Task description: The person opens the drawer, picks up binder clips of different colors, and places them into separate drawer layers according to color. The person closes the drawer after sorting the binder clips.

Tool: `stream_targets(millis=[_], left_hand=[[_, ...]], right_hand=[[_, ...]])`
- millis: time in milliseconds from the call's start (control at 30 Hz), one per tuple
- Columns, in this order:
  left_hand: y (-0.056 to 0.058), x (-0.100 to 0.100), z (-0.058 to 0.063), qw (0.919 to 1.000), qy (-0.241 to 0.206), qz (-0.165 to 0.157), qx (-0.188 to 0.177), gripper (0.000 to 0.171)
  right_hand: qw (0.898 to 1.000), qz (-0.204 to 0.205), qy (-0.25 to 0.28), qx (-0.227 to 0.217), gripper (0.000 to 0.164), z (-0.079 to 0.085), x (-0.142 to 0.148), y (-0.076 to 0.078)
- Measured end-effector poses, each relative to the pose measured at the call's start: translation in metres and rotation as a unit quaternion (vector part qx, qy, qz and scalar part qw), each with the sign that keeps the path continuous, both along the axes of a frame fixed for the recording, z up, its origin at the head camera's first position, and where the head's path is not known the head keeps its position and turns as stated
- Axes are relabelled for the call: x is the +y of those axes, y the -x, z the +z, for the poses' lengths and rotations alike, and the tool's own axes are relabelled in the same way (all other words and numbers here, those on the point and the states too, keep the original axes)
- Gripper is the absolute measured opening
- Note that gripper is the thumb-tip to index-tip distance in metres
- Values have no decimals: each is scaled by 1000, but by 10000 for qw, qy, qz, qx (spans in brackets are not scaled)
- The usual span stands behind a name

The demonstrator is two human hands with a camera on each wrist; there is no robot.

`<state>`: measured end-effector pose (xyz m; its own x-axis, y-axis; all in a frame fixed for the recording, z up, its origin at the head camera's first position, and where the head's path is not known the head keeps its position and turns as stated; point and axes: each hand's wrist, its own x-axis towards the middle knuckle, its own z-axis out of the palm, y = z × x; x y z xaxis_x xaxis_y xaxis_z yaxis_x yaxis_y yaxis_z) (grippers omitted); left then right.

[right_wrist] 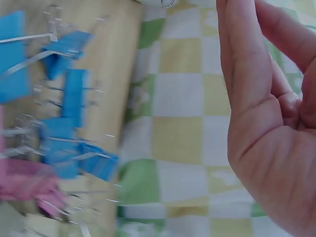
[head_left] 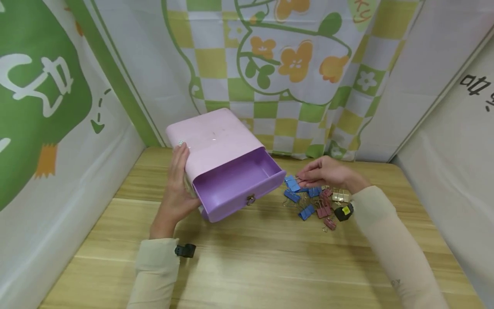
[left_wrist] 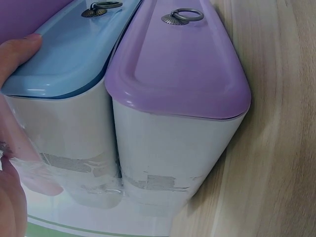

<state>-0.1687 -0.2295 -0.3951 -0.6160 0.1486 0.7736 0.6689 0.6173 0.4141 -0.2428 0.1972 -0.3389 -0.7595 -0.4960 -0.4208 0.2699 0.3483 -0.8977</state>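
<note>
A small drawer cabinet [head_left: 216, 133] with a pink top stands tilted on the table, its purple top drawer [head_left: 239, 180] pulled out and showing a bare inside. My left hand [head_left: 175, 193] holds the cabinet's left side. In the left wrist view, the thumb [left_wrist: 22, 52] lies over the edge of a blue drawer [left_wrist: 74, 54], beside a closed purple drawer [left_wrist: 180, 64]. Right of the cabinet, my right hand [head_left: 322, 174] pinches a blue binder clip [head_left: 292, 183] by its wire handle. In the right wrist view its fingertips are cut off at the top.
Beneath and beside the right hand lies a loose pile of binder clips: several blue clips [head_left: 306, 212], red clips [head_left: 324, 210] and a cream clip [head_left: 341, 196]. A patterned curtain [head_left: 270, 86] hangs behind the wooden table [head_left: 270, 266]. White printed sheets flank both sides.
</note>
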Motion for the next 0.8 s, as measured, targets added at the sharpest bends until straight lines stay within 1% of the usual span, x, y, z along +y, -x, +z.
stream_targets(millis=[100, 267, 467, 633, 800], left_hand=[[-1, -1, 0, 10000, -12, 5, 31, 127], [1, -1, -1, 10000, -1, -2, 83, 127], [2, 0, -3, 10000, -71, -52, -2, 129], [2, -1, -2, 10000, -49, -19, 35, 129], [1, 0, -2, 10000, -55, -10, -27, 130]], right_hand=[[9999, -48, 37, 81, 46, 20, 0, 2], [9993, -167, 165, 283, 43, 52, -3, 5], [9983, -233, 244, 474, 44, 82, -15, 4], [9981, -43, 170, 598, 42, 99, -34, -2], [9970, 375, 220, 643, 37, 105, -58, -10]])
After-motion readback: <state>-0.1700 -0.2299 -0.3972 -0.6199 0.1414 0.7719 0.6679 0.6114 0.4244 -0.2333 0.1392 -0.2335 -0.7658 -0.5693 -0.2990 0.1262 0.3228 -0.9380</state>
